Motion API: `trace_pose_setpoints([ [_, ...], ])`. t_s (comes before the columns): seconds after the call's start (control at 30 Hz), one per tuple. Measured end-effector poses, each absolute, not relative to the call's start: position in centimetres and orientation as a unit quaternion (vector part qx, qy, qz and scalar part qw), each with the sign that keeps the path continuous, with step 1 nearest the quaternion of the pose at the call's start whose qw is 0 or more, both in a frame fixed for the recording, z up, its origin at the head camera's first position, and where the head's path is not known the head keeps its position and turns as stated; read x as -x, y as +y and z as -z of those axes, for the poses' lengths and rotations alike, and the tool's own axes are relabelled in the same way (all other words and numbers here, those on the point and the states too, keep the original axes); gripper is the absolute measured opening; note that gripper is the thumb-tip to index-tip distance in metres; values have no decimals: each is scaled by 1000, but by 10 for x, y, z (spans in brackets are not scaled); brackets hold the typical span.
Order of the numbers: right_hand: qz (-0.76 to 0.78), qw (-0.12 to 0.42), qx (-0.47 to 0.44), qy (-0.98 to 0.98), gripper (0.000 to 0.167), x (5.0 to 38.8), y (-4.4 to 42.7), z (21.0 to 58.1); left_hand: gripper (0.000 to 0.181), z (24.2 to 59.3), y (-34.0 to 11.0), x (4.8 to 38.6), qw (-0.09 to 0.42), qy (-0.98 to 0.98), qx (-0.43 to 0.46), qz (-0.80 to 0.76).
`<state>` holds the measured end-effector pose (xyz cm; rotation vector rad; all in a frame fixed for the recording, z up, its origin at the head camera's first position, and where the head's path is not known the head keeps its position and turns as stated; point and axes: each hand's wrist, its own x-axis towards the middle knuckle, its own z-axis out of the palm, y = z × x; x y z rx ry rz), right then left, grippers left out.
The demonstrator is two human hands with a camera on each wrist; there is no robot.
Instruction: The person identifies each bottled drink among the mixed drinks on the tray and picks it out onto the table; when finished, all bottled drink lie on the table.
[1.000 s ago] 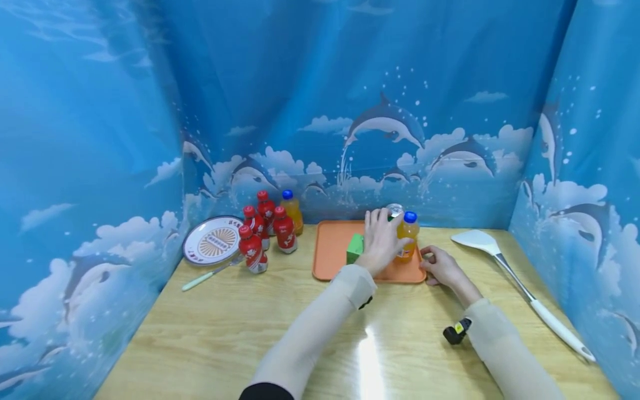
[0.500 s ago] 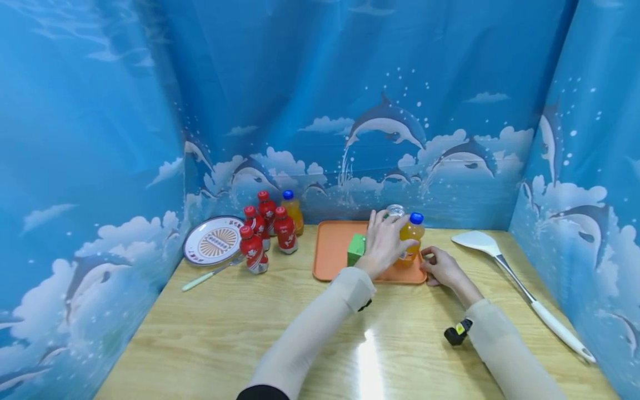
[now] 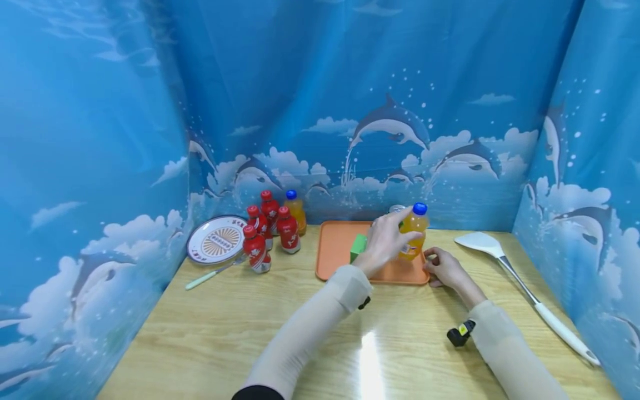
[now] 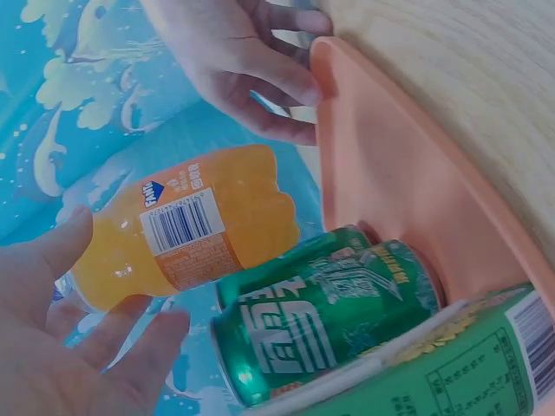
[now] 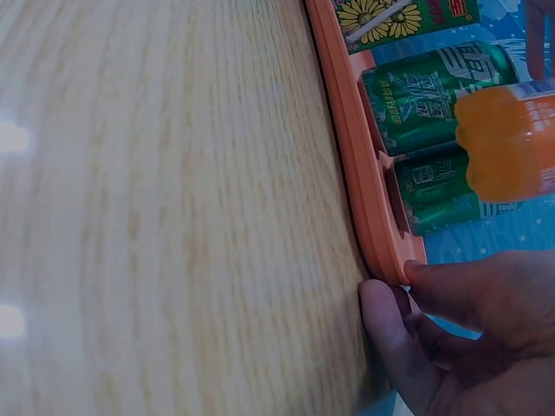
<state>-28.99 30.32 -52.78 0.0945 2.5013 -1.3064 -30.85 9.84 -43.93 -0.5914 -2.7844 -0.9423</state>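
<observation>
My left hand (image 3: 384, 243) holds an orange soda bottle (image 4: 186, 221) with a blue cap, thumb on one side and fingers on the other near its neck. The bottle hangs slightly tilted above the orange tray (image 3: 334, 250). My right hand (image 3: 444, 269) pinches the tray's near right corner, as the right wrist view shows. Two green drink cans (image 4: 325, 321) stand on the tray, largely hidden behind my left hand in the head view. Beside them is a green drink carton (image 3: 357, 247) with a straw along it.
Several red bottles (image 3: 256, 250) and another orange soda bottle (image 3: 296, 211) stand left of the tray. Further left are a round plate (image 3: 216, 240) and a fork (image 3: 212, 274) with a pale green handle. A white spatula (image 3: 527, 294) lies at the right.
My left hand has raised the orange soda bottle off the tray and carried it a little to the right. My right hand stays at the tray's corner.
</observation>
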Motion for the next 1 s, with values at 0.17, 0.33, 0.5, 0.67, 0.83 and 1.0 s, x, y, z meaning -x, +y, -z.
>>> trace_pose_setpoints([
  [0.17,460,158,-32,873,44,289,304,528,69,434,98,306,48,-906,198,372],
  [0.33,459,154,-30,874,43,289,303,529,69,428,96,305,37,-891,197,406],
  [0.5,462,149,-29,874,41,288,303,529,68,424,91,306,-1,-849,190,493],
  [0.67,465,147,-24,873,39,287,303,530,68,420,85,310,-68,-777,177,600],
  [0.83,464,149,-24,873,39,286,303,528,65,419,80,316,-121,-721,188,655],
  [1.0,462,145,-17,875,40,286,303,528,66,416,74,320,-169,-696,193,671],
])
